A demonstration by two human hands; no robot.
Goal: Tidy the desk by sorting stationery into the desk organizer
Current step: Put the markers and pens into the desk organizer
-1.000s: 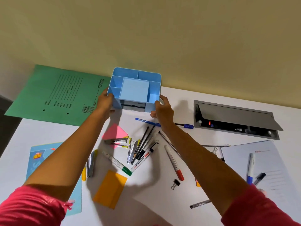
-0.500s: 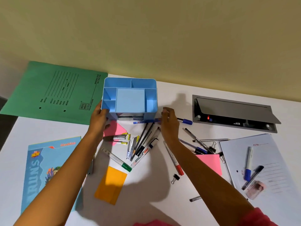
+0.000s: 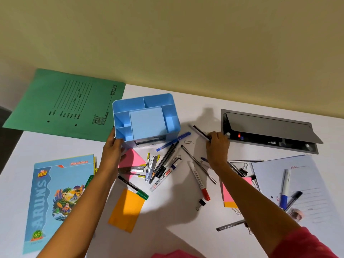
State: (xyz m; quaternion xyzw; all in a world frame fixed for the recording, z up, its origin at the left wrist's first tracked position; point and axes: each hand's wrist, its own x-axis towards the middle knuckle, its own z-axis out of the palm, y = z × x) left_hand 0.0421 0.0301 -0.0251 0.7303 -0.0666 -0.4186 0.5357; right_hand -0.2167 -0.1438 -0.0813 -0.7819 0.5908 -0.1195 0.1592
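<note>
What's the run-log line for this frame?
left hand: holds desk organizer at near-left corner | right hand: grips black pen, right of organizer | top compartments: empty | other pens: loose on desk

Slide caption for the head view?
Left hand holds the blue organizer while the right hand grips a black pen.

Right hand (image 3: 216, 148): no longer touching the desk organizer (image 3: 119, 116), which it was steadying a second ago. It is now lying well to the organizer's right and gripping a black pen (image 3: 200, 132), whose free end is pointing up and left from the knuckles.

Desk organizer: is now standing nearer the pen pile, held at its near corner by the left hand (image 3: 113, 148).

Blue pen (image 3: 173, 142): formerly under the right hand, is now lying slanted to its left.
</note>
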